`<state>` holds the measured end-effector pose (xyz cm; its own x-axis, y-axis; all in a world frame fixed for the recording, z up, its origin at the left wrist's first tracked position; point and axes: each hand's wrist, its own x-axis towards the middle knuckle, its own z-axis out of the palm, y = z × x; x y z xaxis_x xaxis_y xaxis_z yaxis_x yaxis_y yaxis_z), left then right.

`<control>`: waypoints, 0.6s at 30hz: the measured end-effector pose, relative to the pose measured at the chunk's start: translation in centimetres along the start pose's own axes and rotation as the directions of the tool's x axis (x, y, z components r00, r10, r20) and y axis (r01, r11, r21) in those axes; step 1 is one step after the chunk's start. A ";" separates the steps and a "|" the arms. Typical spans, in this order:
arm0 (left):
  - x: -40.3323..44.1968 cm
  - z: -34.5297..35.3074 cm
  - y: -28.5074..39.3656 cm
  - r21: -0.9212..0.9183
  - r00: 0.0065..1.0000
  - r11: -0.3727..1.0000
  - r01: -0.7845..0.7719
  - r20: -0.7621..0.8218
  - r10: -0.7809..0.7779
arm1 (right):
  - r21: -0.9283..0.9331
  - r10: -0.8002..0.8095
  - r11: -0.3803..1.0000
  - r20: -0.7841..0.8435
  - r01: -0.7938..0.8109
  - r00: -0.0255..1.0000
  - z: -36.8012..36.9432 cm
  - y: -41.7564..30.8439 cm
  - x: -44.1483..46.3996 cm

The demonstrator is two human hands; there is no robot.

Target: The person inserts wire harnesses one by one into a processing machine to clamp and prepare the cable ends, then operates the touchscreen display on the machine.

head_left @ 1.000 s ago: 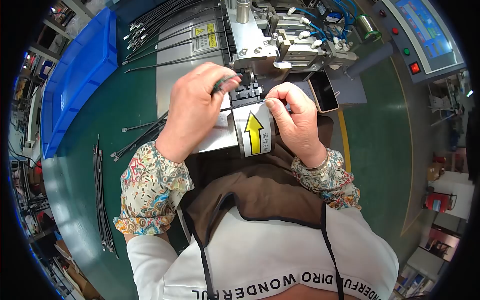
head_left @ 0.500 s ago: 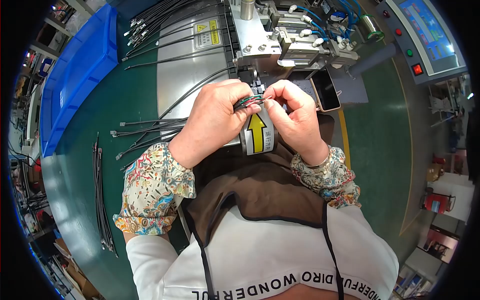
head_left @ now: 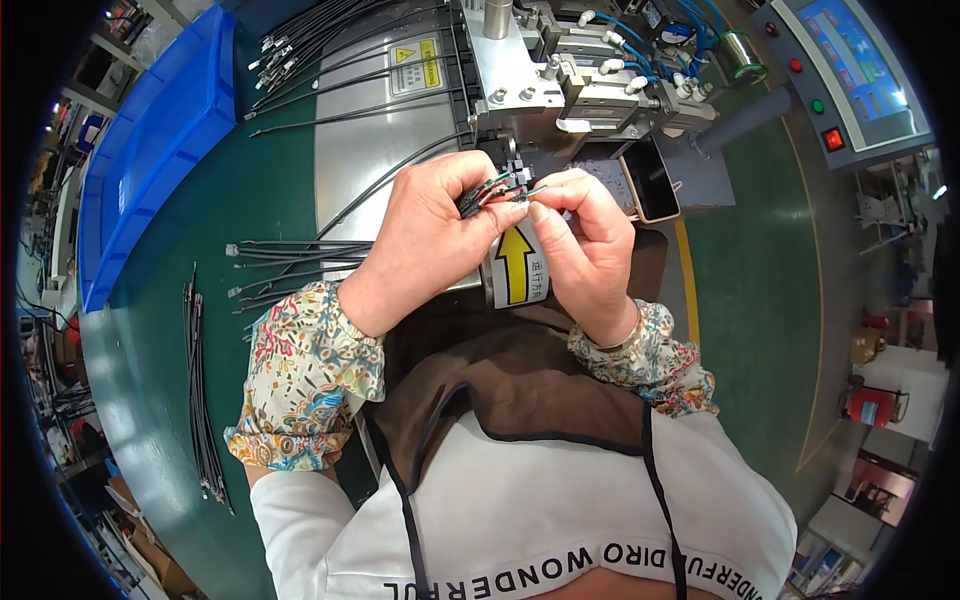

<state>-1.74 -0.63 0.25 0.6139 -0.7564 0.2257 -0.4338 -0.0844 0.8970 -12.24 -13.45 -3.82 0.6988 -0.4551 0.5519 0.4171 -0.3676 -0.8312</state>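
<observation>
My left hand (head_left: 428, 235) is closed around a bunch of black sleeved cables (head_left: 300, 252), whose connector ends stick out to the left. Thin coloured wires, red, green and black (head_left: 490, 193), come out between its thumb and fingers. Thumb and forefinger of my right hand (head_left: 588, 240) pinch the end of a green wire (head_left: 533, 191), close to the left fingertips. Just beyond both hands is a small metal fixture (head_left: 520, 172) of the machine. Below the fingers shows a white label with a yellow arrow (head_left: 515, 268).
A steel machine with pneumatic cylinders (head_left: 610, 85) stands ahead. Black cables (head_left: 350, 70) lie across its plate, and more cables (head_left: 197, 400) lie on the green table. A blue tray (head_left: 165, 150) is at left, a phone (head_left: 652, 180) and a control screen (head_left: 855, 65) at right.
My right hand has shifted slightly left, toward the left hand. Its fingertips now hold a green wire where a reddish one was before. The cable ends have moved slightly.
</observation>
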 end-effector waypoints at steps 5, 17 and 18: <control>-0.2 0.3 0.0 0.465 0.940 0.838 -0.287 -0.030 0.340 | -0.307 -0.070 0.946 0.115 0.102 0.991 -0.6 -1.3 1.4; -0.5 0.8 -0.4 0.421 0.971 0.878 -0.228 0.036 0.234 | -0.466 -0.351 0.800 0.145 0.377 0.925 -1.8 1.5 1.6; -0.4 0.8 -0.6 0.473 0.970 0.850 -0.231 0.038 0.242 | -0.331 -0.152 0.930 0.056 0.162 0.987 -1.8 2.0 1.3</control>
<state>-2.29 -0.80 -0.68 0.4653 -0.7783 0.4215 -0.8226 -0.2045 0.5306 -11.55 -16.25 -4.61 0.6585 -0.3481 0.6672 0.3087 -0.6836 -0.6614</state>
